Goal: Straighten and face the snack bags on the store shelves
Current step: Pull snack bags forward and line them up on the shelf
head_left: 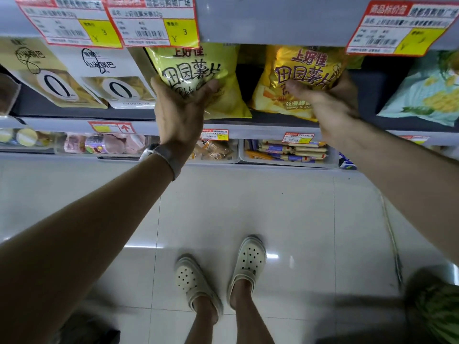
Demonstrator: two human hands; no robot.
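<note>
Right now both hands are gripping chip bags on the middle shelf (62,120), one bag each. The left hand (178,105) is wrapping around the lower half of a lime bag (196,65), with the thumb pressing on the printed front and the fingers curling around the bag's left edge. A watch (152,152) is sitting on that wrist. The right hand (330,105) is holding a golden bag (295,68) the same way (mirrored, really), thumb lying across the front and fingers hooking behind the right edge.

The two bags are standing side by side and facing out, with a dark gap showing between them. The lime bag's lower right corner is reaching the near lip of the shelf, and the golden bag is leaning slightly.

To the left, a tan bag (37,70) and a white bag (109,78) are leaning back next to each other on the same shelf. At the far right, a pale green bag (427,93) is lying tilted. Red and yellow price tags (154,21) are hanging from the shelf edge above, covering the tops of the bags.

Below, clear trays (285,163) of small packets are sitting on the lower shelf. The person is standing on a glossy tiled floor (273,207) in pale clogs (248,259).
</note>
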